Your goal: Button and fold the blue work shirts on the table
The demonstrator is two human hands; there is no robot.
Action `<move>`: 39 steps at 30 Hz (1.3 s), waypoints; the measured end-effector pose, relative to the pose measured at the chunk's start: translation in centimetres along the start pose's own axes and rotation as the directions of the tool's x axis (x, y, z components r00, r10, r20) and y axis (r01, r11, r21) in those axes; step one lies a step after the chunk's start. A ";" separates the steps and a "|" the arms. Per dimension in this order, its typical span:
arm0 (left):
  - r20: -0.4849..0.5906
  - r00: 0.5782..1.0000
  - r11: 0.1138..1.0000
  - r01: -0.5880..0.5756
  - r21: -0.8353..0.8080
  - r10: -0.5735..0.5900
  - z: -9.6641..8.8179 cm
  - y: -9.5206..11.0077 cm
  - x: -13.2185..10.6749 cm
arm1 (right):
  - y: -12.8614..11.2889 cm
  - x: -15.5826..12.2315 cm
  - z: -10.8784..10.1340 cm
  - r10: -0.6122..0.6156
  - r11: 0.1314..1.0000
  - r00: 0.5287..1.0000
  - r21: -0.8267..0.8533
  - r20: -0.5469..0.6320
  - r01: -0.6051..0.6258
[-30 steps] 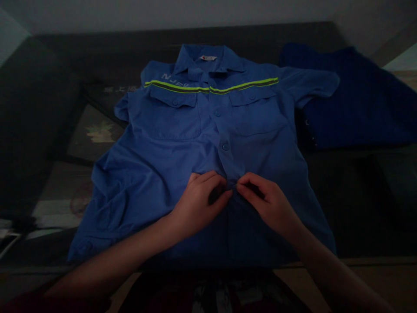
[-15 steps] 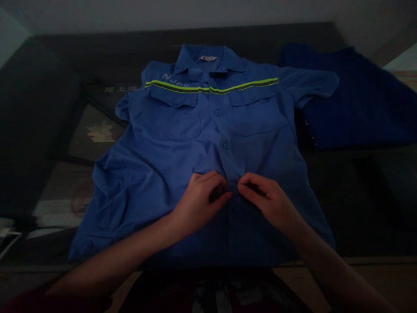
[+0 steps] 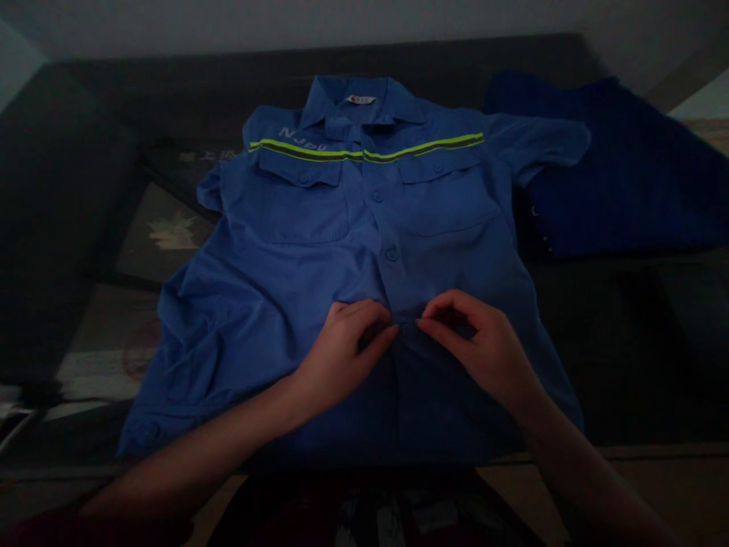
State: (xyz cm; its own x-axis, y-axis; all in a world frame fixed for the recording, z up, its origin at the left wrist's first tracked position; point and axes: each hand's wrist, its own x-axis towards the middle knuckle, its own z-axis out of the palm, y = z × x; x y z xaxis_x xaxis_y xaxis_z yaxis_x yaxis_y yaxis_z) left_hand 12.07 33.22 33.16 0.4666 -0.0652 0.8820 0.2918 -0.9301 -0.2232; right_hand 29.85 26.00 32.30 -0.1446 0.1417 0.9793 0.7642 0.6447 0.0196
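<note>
A blue work shirt [image 3: 307, 273] lies front up on the dark table, collar at the far side, with a yellow-green stripe across the chest. Two buttons show fastened down its front placket above my hands. My left hand [image 3: 351, 338] is closed in a pinch on the shirt's front edge. Just right of it, my right hand [image 3: 475, 334] pinches the placket with thumb and forefinger. Between the fingertips a small button [image 3: 408, 327] is dimly visible; whether it sits through its hole I cannot tell.
Dark blue folded cloth [image 3: 632, 167] lies at the right, partly under the shirt's sleeve. A dark bag with pale printing [image 3: 165, 220] is at the left, and a white cable [image 3: 14, 429] lies near the left edge. The dark table [image 3: 604, 380] ends close to me.
My right hand's fingers have shifted slightly up and apart from the left fingertips, and the cloth between them lies flatter. My left hand has barely moved.
</note>
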 end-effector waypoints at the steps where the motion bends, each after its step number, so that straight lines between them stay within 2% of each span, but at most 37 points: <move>1: -0.003 1.000 1.000 -0.012 0.020 0.012 0.0 0.0 0.0 | 0.0 0.0 -0.1 -0.005 1.000 1.000 0.001 0.006 0.005; 8: 0.002 0.998 0.995 -0.069 0.065 0.069 0.1 -0.1 -0.1 | 0.1 -0.1 0.3 -0.054 0.998 0.996 -0.012 0.066 0.054; 18: -0.011 0.991 0.990 -0.130 0.048 0.131 0.3 -0.3 -0.2 | 0.4 -0.2 0.8 -0.108 0.993 0.992 -0.041 0.062 0.110; 28: -0.013 0.990 0.986 -0.136 0.098 0.138 0.8 -0.7 -0.4 | 1.1 -0.2 1.2 -0.158 0.981 0.985 -0.101 0.072 0.165; 39: 0.062 0.990 0.973 -0.135 0.185 0.126 1.0 -1.5 -0.1 | 1.5 0.1 1.6 -0.173 0.967 0.979 -0.173 0.106 0.189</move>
State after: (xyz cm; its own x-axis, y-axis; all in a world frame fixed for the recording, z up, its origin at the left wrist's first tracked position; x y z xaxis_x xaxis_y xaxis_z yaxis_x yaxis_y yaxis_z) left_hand 12.45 34.99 33.04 0.5508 -0.1588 0.8194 0.3757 -0.8295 -0.4132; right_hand 29.99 28.22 32.11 -0.3403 0.1073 0.9342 0.8201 0.5198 0.2391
